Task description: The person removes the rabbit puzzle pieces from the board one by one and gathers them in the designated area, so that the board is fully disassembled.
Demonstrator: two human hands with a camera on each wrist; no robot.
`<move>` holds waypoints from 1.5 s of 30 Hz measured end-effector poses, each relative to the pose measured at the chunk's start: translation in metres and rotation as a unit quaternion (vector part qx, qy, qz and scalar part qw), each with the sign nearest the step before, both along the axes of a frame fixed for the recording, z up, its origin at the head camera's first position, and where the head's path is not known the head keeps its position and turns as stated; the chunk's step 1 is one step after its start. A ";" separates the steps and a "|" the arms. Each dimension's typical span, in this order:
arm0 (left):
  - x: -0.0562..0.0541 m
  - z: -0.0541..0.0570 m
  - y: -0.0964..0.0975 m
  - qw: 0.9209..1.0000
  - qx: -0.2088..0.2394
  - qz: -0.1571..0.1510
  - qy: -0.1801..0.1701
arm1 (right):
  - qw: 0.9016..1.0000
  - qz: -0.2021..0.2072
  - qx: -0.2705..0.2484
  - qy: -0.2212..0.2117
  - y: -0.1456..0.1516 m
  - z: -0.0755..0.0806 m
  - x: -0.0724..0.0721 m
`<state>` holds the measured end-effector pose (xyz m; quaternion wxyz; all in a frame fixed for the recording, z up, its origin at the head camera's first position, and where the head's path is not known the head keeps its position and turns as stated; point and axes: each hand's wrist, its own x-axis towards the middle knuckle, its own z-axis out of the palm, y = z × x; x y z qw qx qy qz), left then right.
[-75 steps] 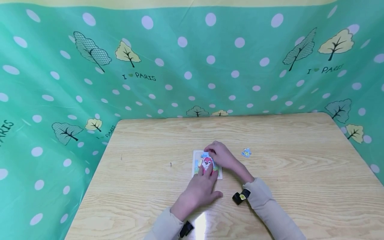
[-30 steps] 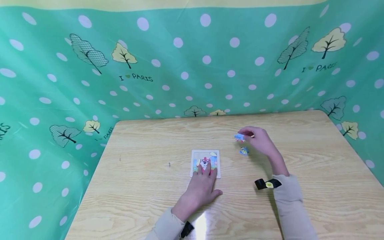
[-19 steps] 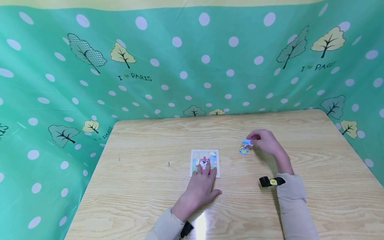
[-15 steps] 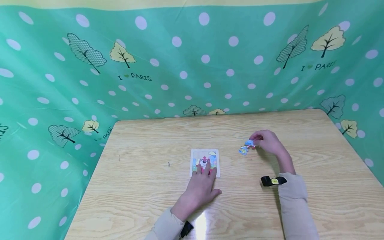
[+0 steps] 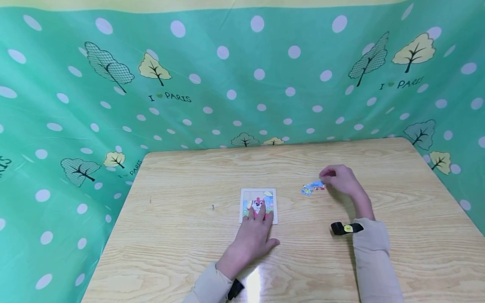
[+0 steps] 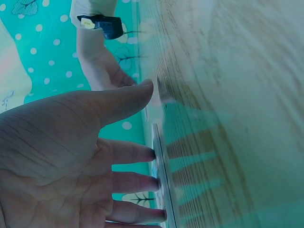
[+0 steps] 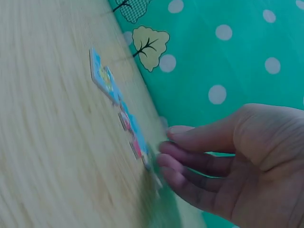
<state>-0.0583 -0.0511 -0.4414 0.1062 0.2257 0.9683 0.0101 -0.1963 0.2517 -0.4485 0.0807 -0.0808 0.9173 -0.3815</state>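
Note:
A small square jigsaw puzzle board [image 5: 275, 206] with a white rim lies mid-table and shows a red-and-white cartoon animal. Straight fingers of my left hand [image 5: 251, 240] rest on its lower part, covering some of the picture; the left wrist view shows the fingertips against its thin edge [image 6: 164, 183]. To the right, a blue-and-red puzzle piece [image 5: 317, 185] lies on the table beside a blue-and-yellow puzzle piece [image 5: 306, 190], the two touching or nearly so. My right hand [image 5: 342, 180] is just beyond the blue-and-red piece, fingers bent; in the right wrist view its fingertips [image 7: 173, 135] are apart from it.
The wooden table [image 5: 189, 252] reaches back to a green dotted curtain [image 5: 212, 84]. A tiny dark mark [image 5: 213, 207] shows left of the board. Black straps with cameras [image 5: 346, 228] sit on both wrists. The board's upper left shows a bare grey patch [image 5: 249, 195].
My right hand left the board, carried the blue-and-red piece rightward, laid it next to the blue-and-yellow piece and let go. My left hand has stayed on the board.

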 end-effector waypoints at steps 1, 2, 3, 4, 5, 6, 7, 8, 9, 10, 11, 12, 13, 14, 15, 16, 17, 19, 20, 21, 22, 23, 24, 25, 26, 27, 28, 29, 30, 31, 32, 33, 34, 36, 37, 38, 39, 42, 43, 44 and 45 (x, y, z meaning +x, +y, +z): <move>0.000 0.000 0.000 1.000 0.001 0.000 0.001 | 1.000 -0.007 -0.006 0.006 -0.002 0.001 0.000; 0.000 0.001 0.000 1.000 0.001 0.000 0.001 | 1.000 -0.012 -0.013 0.012 -0.004 0.002 0.001; 0.000 0.000 0.000 1.000 -0.001 -0.001 0.002 | 1.000 -0.014 -0.018 0.019 -0.007 0.004 0.001; 0.000 0.000 0.000 1.000 -0.002 -0.001 0.001 | 0.999 -0.013 -0.022 0.029 -0.011 0.005 0.001; 0.000 0.000 0.000 1.000 -0.001 -0.002 0.001 | 0.999 -0.010 -0.026 0.040 -0.015 0.007 0.001; 0.000 0.000 0.000 1.000 -0.001 -0.002 0.000 | 0.998 -0.005 -0.030 0.047 -0.020 0.008 0.001; 0.000 0.000 0.000 1.000 -0.001 -0.002 -0.002 | 0.998 0.001 -0.033 0.053 -0.025 0.009 0.001; 0.000 0.000 0.000 1.000 -0.004 -0.003 -0.005 | 0.998 0.009 -0.035 0.060 -0.031 0.010 0.002; 0.001 0.000 0.000 1.000 -0.004 -0.005 -0.007 | 0.997 0.017 -0.039 0.064 -0.038 0.010 0.002; 0.001 0.001 -0.001 1.000 -0.002 -0.008 -0.010 | 0.996 0.030 -0.043 0.070 -0.045 0.010 0.003; 0.001 0.001 -0.001 1.000 -0.002 -0.010 -0.012 | 0.996 0.041 -0.048 0.069 -0.053 0.010 0.004; 0.001 0.001 -0.001 1.000 -0.002 -0.013 -0.015 | 0.995 0.056 -0.052 0.066 -0.061 0.010 0.005; 0.001 0.001 -0.002 1.000 -0.001 -0.017 -0.016 | 0.994 0.073 -0.054 0.064 -0.069 0.009 0.007; 0.000 0.001 -0.002 1.000 0.001 -0.019 -0.016 | 0.993 0.091 -0.056 0.058 -0.077 0.009 0.008; 0.000 0.002 -0.002 1.000 0.005 -0.021 -0.017 | 0.991 0.109 -0.056 0.053 -0.085 0.008 0.010; -0.001 0.001 -0.002 1.000 0.008 -0.022 -0.018 | 0.989 0.128 -0.053 0.050 -0.093 0.006 0.011; -0.001 0.001 -0.002 1.000 0.010 -0.023 -0.018 | 0.988 0.142 -0.050 0.043 -0.099 0.004 0.013; -0.002 0.001 -0.002 0.999 0.012 -0.026 -0.016 | 0.984 0.167 -0.040 0.039 -0.110 0.001 0.016; -0.002 0.002 -0.001 0.999 0.012 -0.027 -0.015 | 0.983 0.175 -0.032 0.038 -0.114 -0.001 0.017; -0.003 0.002 -0.001 0.999 0.012 -0.028 -0.013 | 0.983 0.180 -0.025 0.039 -0.118 -0.003 0.018; -0.003 0.002 -0.001 0.999 0.010 -0.030 -0.012 | 0.982 0.182 -0.020 0.037 -0.121 -0.005 0.019; -0.003 0.002 -0.001 0.999 0.008 -0.031 -0.010 | 0.983 0.181 -0.014 0.035 -0.123 -0.006 0.020; -0.002 0.002 -0.001 0.999 0.005 -0.032 -0.010 | 0.983 0.180 -0.009 0.033 -0.125 -0.006 0.022; -0.002 0.002 -0.001 0.999 0.004 -0.031 -0.010 | 0.983 0.179 -0.005 0.030 -0.127 -0.007 0.022; -0.001 0.002 -0.001 0.999 0.003 -0.031 -0.010 | 0.984 0.178 -0.001 0.028 -0.128 -0.008 0.023; -0.001 0.002 -0.001 0.999 0.001 -0.031 -0.009 | 0.984 0.175 0.000 0.024 -0.130 -0.008 0.024; -0.001 0.002 -0.001 0.999 0.000 -0.031 -0.009 | 0.985 0.173 0.001 0.023 -0.132 -0.007 0.025; -0.001 0.002 -0.001 0.999 -0.002 -0.031 -0.007 | 0.985 0.170 0.004 0.023 -0.134 -0.007 0.025; -0.001 0.002 -0.001 0.999 -0.004 -0.031 -0.006 | 0.986 0.168 0.007 0.024 -0.135 -0.007 0.026; -0.001 0.002 -0.001 0.999 -0.005 -0.031 -0.005 | 0.986 0.165 0.009 0.025 -0.136 -0.006 0.027; 0.000 0.003 -0.001 0.999 -0.006 -0.031 -0.003 | 0.987 0.161 0.012 0.027 -0.137 -0.006 0.028; -0.001 0.002 -0.001 0.999 -0.008 -0.032 -0.002 | 0.987 0.159 0.014 0.029 -0.138 -0.005 0.028; -0.001 0.002 -0.001 0.999 -0.009 -0.032 -0.001 | 0.987 0.157 0.017 0.031 -0.139 -0.005 0.029; -0.001 0.001 -0.001 0.999 -0.009 -0.032 -0.001 | 0.988 0.153 0.019 0.029 -0.140 -0.004 0.029; -0.001 0.001 -0.001 0.999 -0.009 -0.032 -0.001 | 0.988 0.153 0.020 0.028 -0.140 -0.004 0.029; -0.001 0.001 -0.001 0.999 -0.010 -0.032 -0.001 | 0.988 0.154 0.021 0.027 -0.140 -0.004 0.029; -0.001 0.000 -0.001 0.999 -0.011 -0.032 -0.002 | 0.987 0.156 0.022 0.025 -0.140 -0.003 0.029; 0.000 0.001 -0.001 0.999 -0.012 -0.032 -0.002 | 0.984 0.170 0.037 0.029 -0.140 -0.001 0.028; -0.001 0.001 -0.001 0.999 -0.013 -0.031 -0.002 | 0.983 0.178 0.045 0.033 -0.140 0.000 0.028; -0.001 0.001 -0.002 0.999 -0.013 -0.031 -0.003 | 0.980 0.186 0.054 0.036 -0.140 0.001 0.029; 0.000 0.001 -0.002 0.999 -0.013 -0.030 -0.004 | 0.978 0.195 0.064 0.040 -0.140 0.002 0.029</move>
